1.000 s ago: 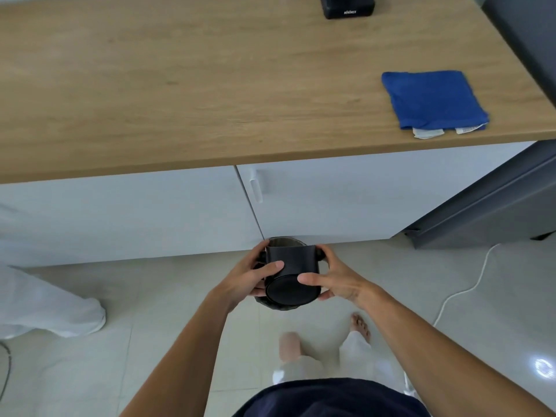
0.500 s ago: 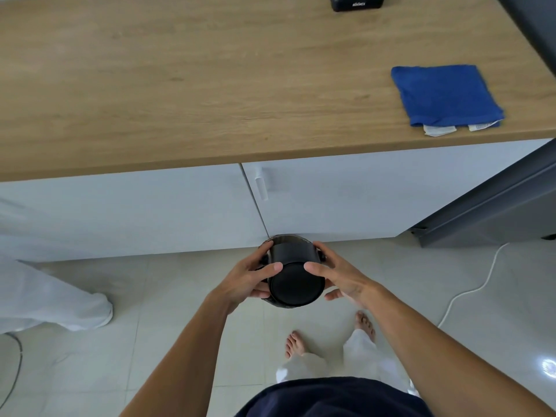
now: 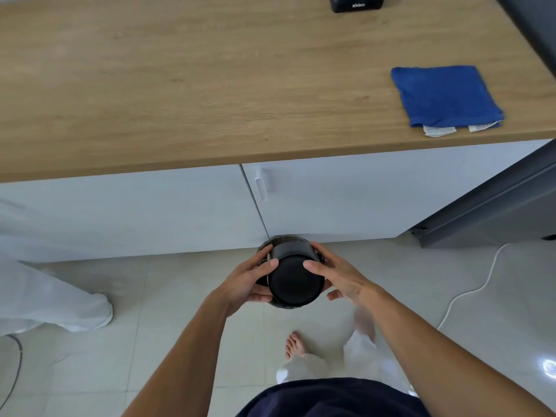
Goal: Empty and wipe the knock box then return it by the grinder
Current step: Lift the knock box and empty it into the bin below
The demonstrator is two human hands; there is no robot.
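Observation:
I hold a black cylindrical knock box [image 3: 293,278] between both hands, below the counter edge and above the tiled floor. It is tipped over so its round bottom faces me and its mouth points down and away. My left hand [image 3: 248,281] grips its left side. My right hand [image 3: 337,275] presses on its right side with fingers spread. Under the box a dark rim shows, whose nature I cannot tell. A folded blue cloth [image 3: 445,99] lies on the wooden counter [image 3: 195,85] at the right. The black base of the grinder [image 3: 356,3] sits at the counter's far edge.
White cabinet doors [image 3: 331,194] run under the counter. A dark grey appliance [image 3: 496,212] stands at the right, with a white cable [image 3: 469,290] on the floor beside it. Another person's white trouser leg [image 3: 54,299] is at the left. My bare feet are below.
The knock box has turned further over in my hands, so its bottom faces me more squarely. The view has shifted slightly, the cloth sitting further right in the frame.

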